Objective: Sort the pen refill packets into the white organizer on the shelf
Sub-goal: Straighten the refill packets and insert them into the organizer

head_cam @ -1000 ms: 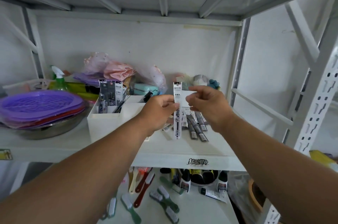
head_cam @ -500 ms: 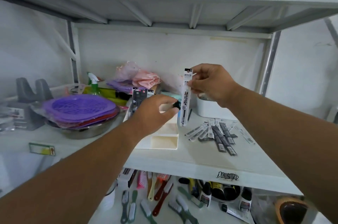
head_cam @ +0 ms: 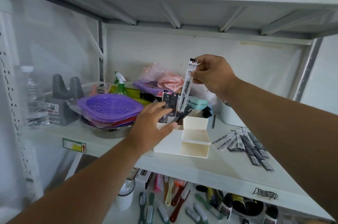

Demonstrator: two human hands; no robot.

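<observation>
My right hand (head_cam: 212, 74) pinches a long white pen refill packet (head_cam: 187, 86) near its top. The packet hangs upright, its lower end just above the back of the white organizer (head_cam: 194, 147) on the shelf. My left hand (head_cam: 153, 125) reaches into the organizer's back left compartment, where thumb and fingers hold several dark packets (head_cam: 171, 109) that stand there. The organizer's stepped front compartments look empty. A pile of loose refill packets (head_cam: 246, 144) lies on the shelf to the right.
Purple baskets (head_cam: 109, 108) in a steel bowl sit left of the organizer, with a spray bottle (head_cam: 119, 83), a grey holder (head_cam: 64, 95) and a water bottle (head_cam: 33, 95) beyond. A white tub (head_cam: 229, 114) stands behind right. Brushes (head_cam: 164, 205) lie on the lower shelf.
My left hand let go of the white packet and dropped to the packets in the organizer. My right hand lifted the packet and carried it left over the organizer.
</observation>
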